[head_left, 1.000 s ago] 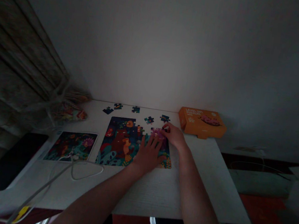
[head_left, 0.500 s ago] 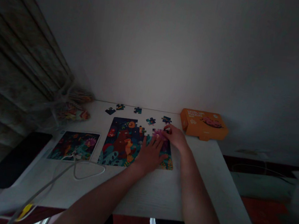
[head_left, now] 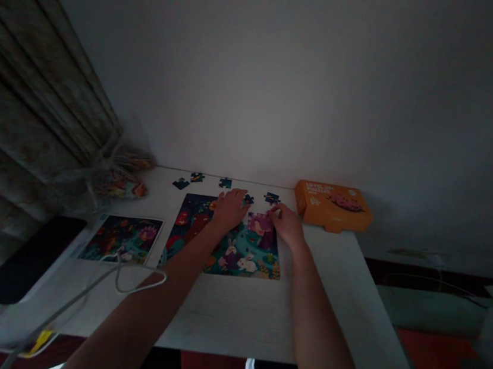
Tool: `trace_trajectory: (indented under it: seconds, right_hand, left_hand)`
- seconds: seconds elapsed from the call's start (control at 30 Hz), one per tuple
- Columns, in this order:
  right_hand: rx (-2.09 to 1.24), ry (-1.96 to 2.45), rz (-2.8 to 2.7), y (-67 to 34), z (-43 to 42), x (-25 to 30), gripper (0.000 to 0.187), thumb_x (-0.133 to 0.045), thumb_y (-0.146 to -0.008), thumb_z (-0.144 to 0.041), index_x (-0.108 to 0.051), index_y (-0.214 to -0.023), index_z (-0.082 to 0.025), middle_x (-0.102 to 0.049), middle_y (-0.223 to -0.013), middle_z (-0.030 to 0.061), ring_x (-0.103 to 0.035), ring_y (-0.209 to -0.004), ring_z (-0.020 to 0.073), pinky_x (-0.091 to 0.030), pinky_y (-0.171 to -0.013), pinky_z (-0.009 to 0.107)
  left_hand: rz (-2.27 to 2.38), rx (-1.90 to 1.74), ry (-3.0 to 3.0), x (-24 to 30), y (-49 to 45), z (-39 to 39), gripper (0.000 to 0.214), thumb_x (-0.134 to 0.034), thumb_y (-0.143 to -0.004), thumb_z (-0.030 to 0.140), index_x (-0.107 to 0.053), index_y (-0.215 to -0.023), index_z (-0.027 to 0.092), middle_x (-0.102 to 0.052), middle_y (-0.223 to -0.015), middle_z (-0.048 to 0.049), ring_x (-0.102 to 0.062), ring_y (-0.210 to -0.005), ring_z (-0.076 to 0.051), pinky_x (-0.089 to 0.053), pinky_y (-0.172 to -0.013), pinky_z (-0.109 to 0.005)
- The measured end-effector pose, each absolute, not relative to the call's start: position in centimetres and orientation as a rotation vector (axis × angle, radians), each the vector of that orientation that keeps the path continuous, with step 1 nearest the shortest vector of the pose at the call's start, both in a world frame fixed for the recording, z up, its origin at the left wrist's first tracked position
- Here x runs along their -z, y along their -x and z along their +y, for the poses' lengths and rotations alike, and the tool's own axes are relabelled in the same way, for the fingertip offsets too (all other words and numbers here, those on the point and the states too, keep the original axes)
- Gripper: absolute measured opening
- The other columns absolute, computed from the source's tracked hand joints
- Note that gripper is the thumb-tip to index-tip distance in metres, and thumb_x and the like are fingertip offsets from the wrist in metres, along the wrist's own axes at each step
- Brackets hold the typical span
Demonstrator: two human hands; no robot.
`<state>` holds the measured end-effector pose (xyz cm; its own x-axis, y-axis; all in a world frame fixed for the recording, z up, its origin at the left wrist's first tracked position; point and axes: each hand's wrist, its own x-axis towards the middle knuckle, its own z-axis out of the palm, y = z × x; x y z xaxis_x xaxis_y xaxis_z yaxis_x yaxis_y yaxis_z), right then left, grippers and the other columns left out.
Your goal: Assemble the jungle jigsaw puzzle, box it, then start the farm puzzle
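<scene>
A partly assembled jigsaw puzzle point(head_left: 238, 249) with animals and plants lies on the table, its upper edge uneven. My left hand point(head_left: 229, 207) reaches over its top edge, fingers spread, the fingertips beside a loose dark puzzle piece point(head_left: 249, 199). At the upper right corner, my right hand point(head_left: 287, 224) pinches a puzzle piece point(head_left: 269, 212) against the purple section; the fingers cover most of it. Just behind that hand lies another loose piece point(head_left: 272, 198).
Further loose pieces point(head_left: 225, 183) lie along the wall. An orange puzzle box point(head_left: 333, 207) stands at the back right. Left of the puzzle are a picture sheet point(head_left: 123, 238), a white cable point(head_left: 139, 288) and a black flat device point(head_left: 30, 260). A plastic bag point(head_left: 121, 178) sits by the curtain.
My left hand has lifted off the puzzle's right part and moved up and left, uncovering the rabbits. My right hand stays at the upper right corner, pinching.
</scene>
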<state>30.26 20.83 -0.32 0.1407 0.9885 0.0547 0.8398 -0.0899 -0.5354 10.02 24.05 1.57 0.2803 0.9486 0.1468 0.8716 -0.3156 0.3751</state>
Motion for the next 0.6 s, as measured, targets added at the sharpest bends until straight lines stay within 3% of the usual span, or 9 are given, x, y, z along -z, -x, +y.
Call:
trace_trajectory:
  seconds: [0.1,0.2,0.3,0.43,0.6]
  right_hand:
    - [-0.446,1.951,-1.733,-30.3,20.9,0.4,0.016,-0.060,-0.096,-0.036,-0.070,-0.098,-0.024,-0.066,-0.069,-0.0006,-0.060,-0.065,0.0183,-0.032,-0.059,0.027]
    - [-0.444,1.913,-1.731,-30.2,21.0,0.2,0.017,-0.060,-0.096,-0.037,-0.071,-0.099,-0.024,-0.065,-0.067,-0.0008,-0.060,-0.064,0.0185,-0.033,-0.060,0.027]
    - [-0.452,1.879,-1.734,-30.0,20.9,0.0,0.018,-0.060,-0.095,-0.037,-0.071,-0.099,-0.024,-0.065,-0.068,-0.0007,-0.061,-0.065,0.0184,-0.034,-0.061,0.027]
    - [-0.529,1.804,-1.713,-29.7,21.1,0.3,0.018,-0.059,-0.095,-0.035,-0.071,-0.100,-0.022,-0.065,-0.068,-0.0003,-0.060,-0.065,0.0181,-0.038,-0.063,0.027]
    - [-0.635,1.557,-1.594,-29.1,21.6,0.4,0.032,-0.064,-0.088,-0.034,-0.068,-0.117,-0.021,-0.073,-0.104,0.0060,-0.059,-0.067,0.0150,-0.048,-0.070,0.029]
  left_hand:
    - [1.728,-0.378,-2.371,-1.7,-10.4,25.0,0.050,-0.061,-0.098,0.031,-0.052,-0.146,0.019,-0.065,-0.139,-0.0173,-0.059,-0.131,-0.033,-0.037,-0.114,-0.051]
    - [1.735,-0.299,-2.366,-1.7,-10.7,25.5,0.046,-0.065,-0.096,0.029,-0.056,-0.140,0.017,-0.069,-0.128,-0.0176,-0.063,-0.123,-0.033,-0.044,-0.105,-0.044]
    - [1.729,-0.373,-2.283,-1.3,-10.8,26.1,0.038,-0.070,-0.093,0.025,-0.060,-0.129,0.016,-0.072,-0.118,-0.0161,-0.066,-0.117,-0.030,-0.047,-0.099,-0.038]
    - [1.611,-0.588,-2.114,-0.5,-10.6,26.8,0.043,-0.078,-0.083,0.019,-0.058,-0.120,0.019,-0.072,-0.105,-0.0089,-0.069,-0.102,-0.024,-0.050,-0.090,-0.035]
    - [1.368,-0.929,-1.787,-0.2,-10.3,25.5,0.030,-0.070,-0.078,0.009,-0.058,-0.103,0.021,-0.066,-0.097,0.0004,-0.066,-0.081,-0.014,-0.051,-0.077,-0.026]
